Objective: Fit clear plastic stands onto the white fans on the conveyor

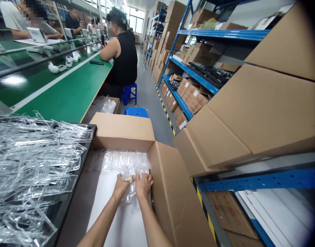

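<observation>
Grip: left hand [120, 188] and right hand [144, 186], fingers narrowed on a clear plastic packet [131, 196].
Packet is positioned over a white sheet [108, 192] inside the open carton [173, 192].

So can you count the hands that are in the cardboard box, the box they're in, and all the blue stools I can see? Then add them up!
Hands: 2, a left hand and a right hand
Open cardboard box: 1
Blue stools: 2, an occupied stool and a nearer stool
Total: 5
</observation>
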{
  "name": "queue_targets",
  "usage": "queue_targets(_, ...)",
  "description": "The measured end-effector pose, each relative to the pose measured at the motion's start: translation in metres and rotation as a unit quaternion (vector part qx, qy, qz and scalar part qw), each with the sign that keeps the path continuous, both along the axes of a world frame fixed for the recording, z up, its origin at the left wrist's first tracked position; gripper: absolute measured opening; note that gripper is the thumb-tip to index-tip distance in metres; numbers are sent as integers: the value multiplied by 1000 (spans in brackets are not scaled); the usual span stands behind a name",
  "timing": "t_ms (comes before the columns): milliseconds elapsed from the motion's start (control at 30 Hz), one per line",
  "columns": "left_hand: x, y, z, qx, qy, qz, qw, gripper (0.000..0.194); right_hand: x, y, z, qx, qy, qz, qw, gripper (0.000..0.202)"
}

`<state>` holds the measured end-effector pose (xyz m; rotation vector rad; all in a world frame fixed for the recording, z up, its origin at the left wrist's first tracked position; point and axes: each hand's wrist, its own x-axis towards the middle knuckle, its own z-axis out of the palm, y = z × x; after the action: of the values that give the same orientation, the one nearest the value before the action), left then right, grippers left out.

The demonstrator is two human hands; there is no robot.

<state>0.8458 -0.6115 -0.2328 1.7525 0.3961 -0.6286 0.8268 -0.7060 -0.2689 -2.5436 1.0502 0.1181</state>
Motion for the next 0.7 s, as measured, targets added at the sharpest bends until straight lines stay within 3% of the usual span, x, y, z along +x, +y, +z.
queue_targets(133,-12,-4,7,-149,-19,11,989,62,1,-6,5,12,-4,-15,1000,55)
queue_targets(267,-14,-6,-1,-255,31,56,965,65,-3,-6,11,18,-9,2,1000,51)
queue_targets(433,-11,-3,-15,-286,82,82,951,65,-3,-4,13,57,-28,26,998,49)
queue_targets(567,-14,-8,-17,-308,81,99,943,66,3,-16,8,113,-20,-10,993,58)
queue_targets(700,-22,-8,-16,-314,81,112,939,67,-1,-26,5,214,-24,-21,976,48)
